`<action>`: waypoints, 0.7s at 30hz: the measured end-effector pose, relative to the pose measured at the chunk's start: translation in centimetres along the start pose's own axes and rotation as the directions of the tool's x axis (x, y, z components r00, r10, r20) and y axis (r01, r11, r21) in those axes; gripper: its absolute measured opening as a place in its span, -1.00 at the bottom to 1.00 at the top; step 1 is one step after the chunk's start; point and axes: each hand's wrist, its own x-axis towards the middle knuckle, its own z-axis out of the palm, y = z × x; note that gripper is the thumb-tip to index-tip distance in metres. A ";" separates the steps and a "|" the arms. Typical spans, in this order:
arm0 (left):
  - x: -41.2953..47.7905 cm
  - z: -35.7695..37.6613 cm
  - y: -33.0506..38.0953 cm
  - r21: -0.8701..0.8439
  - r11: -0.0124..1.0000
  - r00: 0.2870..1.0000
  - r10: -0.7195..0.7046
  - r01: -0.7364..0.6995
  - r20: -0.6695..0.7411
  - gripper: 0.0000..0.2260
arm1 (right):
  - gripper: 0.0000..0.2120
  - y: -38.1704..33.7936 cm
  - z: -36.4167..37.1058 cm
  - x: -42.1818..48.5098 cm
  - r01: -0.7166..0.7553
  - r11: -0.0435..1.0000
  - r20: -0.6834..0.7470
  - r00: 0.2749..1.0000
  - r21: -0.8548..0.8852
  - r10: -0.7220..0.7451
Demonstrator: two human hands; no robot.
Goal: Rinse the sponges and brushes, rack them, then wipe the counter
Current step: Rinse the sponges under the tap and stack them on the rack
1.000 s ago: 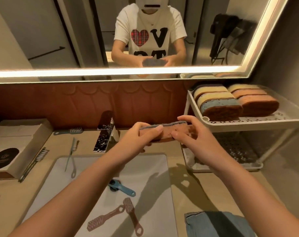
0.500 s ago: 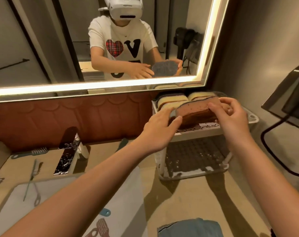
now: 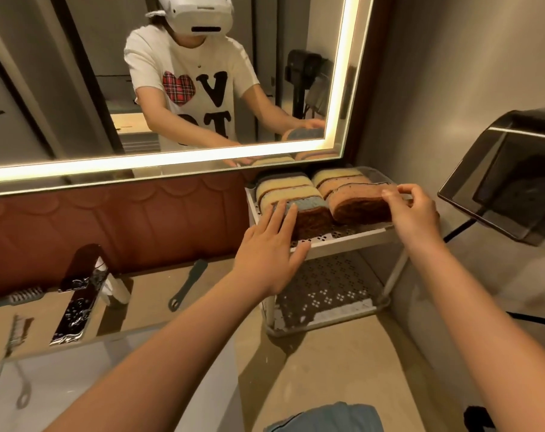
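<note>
Brown sponge (image 3: 358,205) on rack (image 3: 352,240), right hand (image 3: 416,213) pinching its end, left hand (image 3: 269,251) flat, fingers straight

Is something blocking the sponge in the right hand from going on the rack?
Nothing visible does. The sponge pinched by the right hand already sits on the rack's top shelf, beside the blue sponge.

Both arms reach forward, left hand (image 3: 269,254) flat with straight fingers, right hand (image 3: 416,213) pinching a sponge (image 3: 358,207).

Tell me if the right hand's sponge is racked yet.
Racked: the brown sponge stands on edge on the top shelf, right hand pinching its end.
</note>
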 end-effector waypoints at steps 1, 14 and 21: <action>0.0 0.0 0.0 -0.014 1.000 1.000 0.000 0.000 0.003 -0.40 | -0.71 0.2 0.0 0.2 -0.005 1.000 0.015 1.000 -0.025 0.006; 0.0 0.0 -0.1 -0.089 0.996 1.000 0.011 -0.011 0.001 -0.42 | -0.66 0.7 0.3 2.0 -0.006 0.912 0.042 0.999 -0.410 0.026; 0.0 -0.1 -0.1 -0.053 0.999 0.999 -0.002 0.004 0.032 -0.41 | -0.61 1.3 -0.2 2.3 0.030 0.885 0.124 0.992 -0.464 0.031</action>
